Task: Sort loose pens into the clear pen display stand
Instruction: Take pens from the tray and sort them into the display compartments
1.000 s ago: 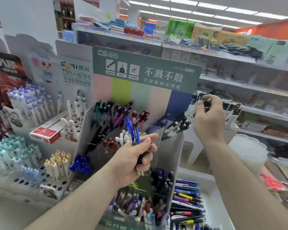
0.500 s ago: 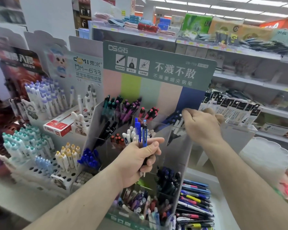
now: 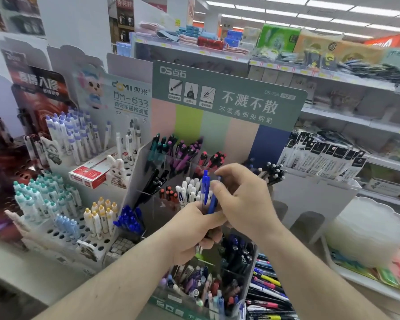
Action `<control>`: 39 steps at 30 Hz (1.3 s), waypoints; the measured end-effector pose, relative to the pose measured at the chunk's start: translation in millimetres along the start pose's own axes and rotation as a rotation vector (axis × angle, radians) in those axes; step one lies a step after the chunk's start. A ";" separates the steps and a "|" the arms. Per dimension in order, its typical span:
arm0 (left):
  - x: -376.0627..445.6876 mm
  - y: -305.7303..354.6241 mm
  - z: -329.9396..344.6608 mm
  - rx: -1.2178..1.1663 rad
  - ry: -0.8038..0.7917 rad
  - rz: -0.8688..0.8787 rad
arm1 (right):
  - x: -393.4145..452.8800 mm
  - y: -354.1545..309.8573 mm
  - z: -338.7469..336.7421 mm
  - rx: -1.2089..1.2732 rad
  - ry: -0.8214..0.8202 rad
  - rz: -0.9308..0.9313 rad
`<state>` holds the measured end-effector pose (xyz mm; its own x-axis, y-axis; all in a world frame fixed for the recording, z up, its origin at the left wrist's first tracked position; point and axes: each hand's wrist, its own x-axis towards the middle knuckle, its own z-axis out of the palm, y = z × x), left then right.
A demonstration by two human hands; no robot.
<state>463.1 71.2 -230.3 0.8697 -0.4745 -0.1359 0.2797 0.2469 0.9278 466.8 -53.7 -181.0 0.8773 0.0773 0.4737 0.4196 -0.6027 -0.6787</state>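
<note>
My left hand [image 3: 194,229] grips a small bundle of loose pens [image 3: 206,192] upright in front of the clear pen display stand [image 3: 148,204], while my right hand [image 3: 243,199] pinches 1 blue pen near its top. The pens look light, stiff and smooth, so a pinch high on the barrel, just below the clip, should draw 1 out cleanly.

Two bare forearms enter from about 6 o'clock, with no sleeve, watch, or ring visible on either. The left hand [image 3: 194,229] and right hand [image 3: 245,202] are ungloved, with short, plain nails.
</note>
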 end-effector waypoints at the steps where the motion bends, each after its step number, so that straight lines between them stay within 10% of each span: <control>1: -0.8 -0.4 -1.6 -0.024 -0.010 0.008 | 2.3 1.9 -2.0 0.039 0.055 0.004; 10: -6.0 -2.7 -17.2 -0.157 0.088 0.047 | 48.9 14.8 -53.2 0.139 0.688 0.036; 27: -7.4 -5.4 -17.6 -0.119 0.116 -0.005 | 67.3 40.6 -18.3 -0.623 0.191 0.108; 30: -9.6 -5.3 -17.1 -0.088 0.108 -0.017 | 47.7 14.3 -13.5 -0.415 0.283 -0.061; 35: -13.2 -7.7 -20.9 0.000 0.107 -0.020 | 11.7 -19.8 20.5 -0.078 -0.209 0.070; 39: -25.3 -10.5 -34.0 0.012 0.111 -0.028 | 9.7 -18.0 37.4 -0.010 -0.178 0.060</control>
<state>451.9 109.3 -248.4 0.9015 -0.3845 -0.1986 0.3001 0.2249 0.9270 476.5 -12.4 -185.2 0.9283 0.1799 0.3254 0.3641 -0.6180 -0.6968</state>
